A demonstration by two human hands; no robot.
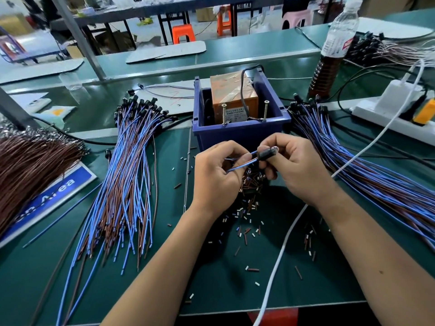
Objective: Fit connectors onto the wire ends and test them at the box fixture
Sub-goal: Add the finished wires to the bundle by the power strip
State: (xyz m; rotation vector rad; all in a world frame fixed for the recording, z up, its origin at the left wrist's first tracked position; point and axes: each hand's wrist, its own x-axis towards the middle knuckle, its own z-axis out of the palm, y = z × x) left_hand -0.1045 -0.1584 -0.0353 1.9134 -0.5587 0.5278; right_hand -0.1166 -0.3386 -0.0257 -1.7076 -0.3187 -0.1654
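My left hand pinches a blue and brown wire pair just in front of the box fixture. My right hand grips a dark, partly clear connector at the end of those wires, held between thumb and fingers. The box fixture is a blue plastic bin holding a tape-wrapped orange block with two upright screws at its front. Bundles of blue and brown wires with black connectors lie to the left and to the right.
Several small cut bits of insulation litter the green mat below my hands. A white cable crosses the mat to a power strip at right. A bottle stands behind the right bundle. Brown wires pile at far left.
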